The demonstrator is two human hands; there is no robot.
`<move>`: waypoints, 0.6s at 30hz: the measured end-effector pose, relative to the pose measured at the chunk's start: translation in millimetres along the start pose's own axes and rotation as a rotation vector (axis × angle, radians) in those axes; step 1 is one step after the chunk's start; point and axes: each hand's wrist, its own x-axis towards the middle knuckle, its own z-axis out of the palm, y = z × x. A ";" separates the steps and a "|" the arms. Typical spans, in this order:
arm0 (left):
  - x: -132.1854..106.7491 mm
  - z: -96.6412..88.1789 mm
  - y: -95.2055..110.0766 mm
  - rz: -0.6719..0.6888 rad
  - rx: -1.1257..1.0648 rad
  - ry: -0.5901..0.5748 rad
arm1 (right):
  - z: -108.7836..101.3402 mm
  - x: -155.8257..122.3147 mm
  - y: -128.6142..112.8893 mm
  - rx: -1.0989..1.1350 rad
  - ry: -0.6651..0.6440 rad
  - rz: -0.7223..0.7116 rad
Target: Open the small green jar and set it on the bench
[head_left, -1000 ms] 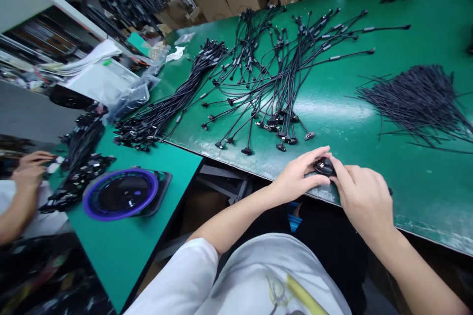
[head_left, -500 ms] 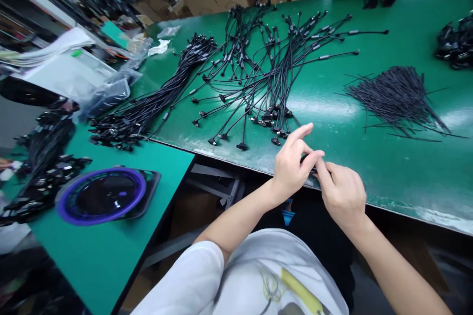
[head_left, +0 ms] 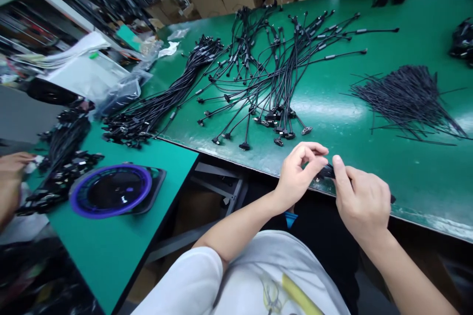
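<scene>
Between both hands (head_left: 332,182), black cable (head_left: 327,172), pinched.

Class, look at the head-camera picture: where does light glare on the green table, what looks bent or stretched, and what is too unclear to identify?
Head view: overhead light leaves a pale glare patch on the green table beside the spread cables; the table edge bows and the corners stretch, wide-lens distortion; the small black piece pinched between left hand and right hand is too hidden to identify.
</scene>
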 end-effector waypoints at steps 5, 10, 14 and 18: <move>-1.2 0.8 9.7 -0.022 0.121 -0.258 | -2.4 -3.0 2.1 0.044 -0.002 0.020; -2.5 1.9 16.8 0.042 0.219 -0.277 | -0.3 -6.5 2.1 0.147 0.017 0.041; -3.0 3.4 18.4 -0.033 0.169 -0.242 | 3.4 -7.3 -0.3 0.197 0.016 0.048; -4.4 5.3 20.7 -0.108 0.120 -0.214 | 6.8 -9.9 -0.7 0.246 -0.009 0.071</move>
